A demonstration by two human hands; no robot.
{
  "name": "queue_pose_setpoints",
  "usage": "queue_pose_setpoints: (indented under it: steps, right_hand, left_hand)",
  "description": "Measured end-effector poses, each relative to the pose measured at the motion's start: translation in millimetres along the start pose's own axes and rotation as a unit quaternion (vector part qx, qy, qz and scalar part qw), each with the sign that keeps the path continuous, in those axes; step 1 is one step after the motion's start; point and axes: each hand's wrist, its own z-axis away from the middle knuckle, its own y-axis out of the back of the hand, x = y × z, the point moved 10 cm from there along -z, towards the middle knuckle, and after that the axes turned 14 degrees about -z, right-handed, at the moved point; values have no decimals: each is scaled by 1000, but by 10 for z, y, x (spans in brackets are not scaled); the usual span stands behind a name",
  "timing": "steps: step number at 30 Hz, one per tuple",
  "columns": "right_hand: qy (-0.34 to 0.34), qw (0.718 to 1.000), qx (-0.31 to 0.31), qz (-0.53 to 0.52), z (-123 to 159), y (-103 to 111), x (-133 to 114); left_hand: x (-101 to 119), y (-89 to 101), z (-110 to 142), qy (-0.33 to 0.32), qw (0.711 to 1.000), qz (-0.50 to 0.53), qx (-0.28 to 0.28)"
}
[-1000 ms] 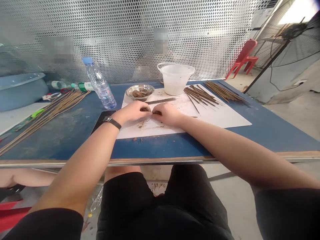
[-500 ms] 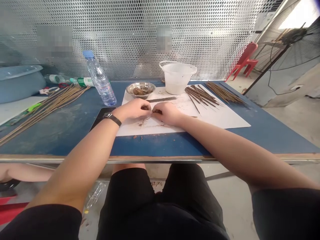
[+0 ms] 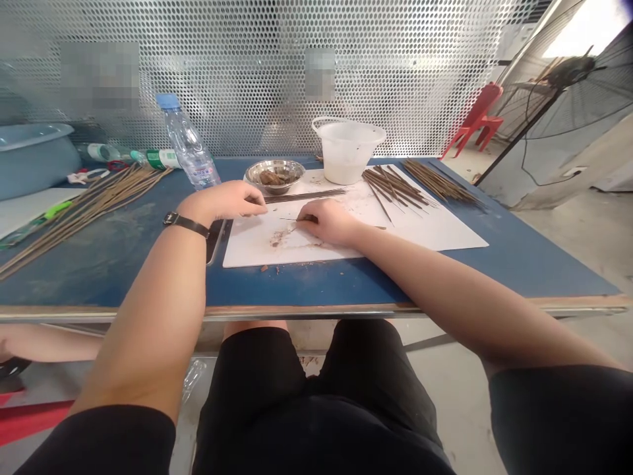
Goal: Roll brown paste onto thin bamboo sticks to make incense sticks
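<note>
Well, our left hand (image 3: 220, 201): held loosely part-open above the white sheet, fingers relaxed and curving down, holding nothing we can see; fingertips just beside the end of a long dark stick (image 3: 306, 194).
Our right hand (image 3: 331, 223): curled narrow, fingers closed on a thin dark stick (image 3: 291, 219) that pokes out to the left; the exact grip is partly hidden by the fingers.
Thin dark stick: low on the white sheet (image 3: 405, 231), near the middle of the frame, between our hands and close above a smear of brown crumbs (image 3: 283, 236).
Our left wrist: wearing a black wristwatch (image 3: 185, 224), with a black tablet (image 3: 215, 241) just beneath it at the sheet's left edge.
Upper middle: a steel bowl (image 3: 274, 175) of brown pieces, with a white plastic bucket (image 3: 346, 152) to its right.
Right of the sheet's top: loose bundles of brown sticks (image 3: 395, 187) lying on the sheet and the blue table (image 3: 113, 280).
Upper left: a water bottle (image 3: 190, 148), a pale blue basin (image 3: 34, 158) and a long pile of sticks (image 3: 84, 218).
Lower left: a co-worker's forearm (image 3: 39, 344), below the table edge.
</note>
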Motion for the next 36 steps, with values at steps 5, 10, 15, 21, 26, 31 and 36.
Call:
queue_pose_setpoints:
  steps: [5, 10, 15, 21, 26, 31, 36]
  right_hand:
    - [-7, 1000, -10, 0, 0, 22, 3]
    - [-6, 1000, -1, 3, 19, 74, 3]
    - [-8, 1000, -2, 1, 21, 72, 20]
    - [12, 1000, -11, 9, 10, 22, -36]
    - [22, 1000, -18, -3, 23, -4, -68]
    - [-17, 999, -25, 17, 10, -38, -40]
    - [-37, 998, -35, 36, -3, -89, -5]
  left_hand:
    - [1, 141, -27, 27, 997, 9, 75]
    - [306, 72, -90, -16, 996, 26, 81]
    - [446, -35, -102, -33, 996, 49, 68]
    - [426, -172, -122, -8, 999, 53, 1]
    - [369, -272, -109, -22, 994, 79, -71]
    - [418, -281, -95, -39, 995, 16, -85]
    - [494, -341, -70, -50, 991, -33, -116]
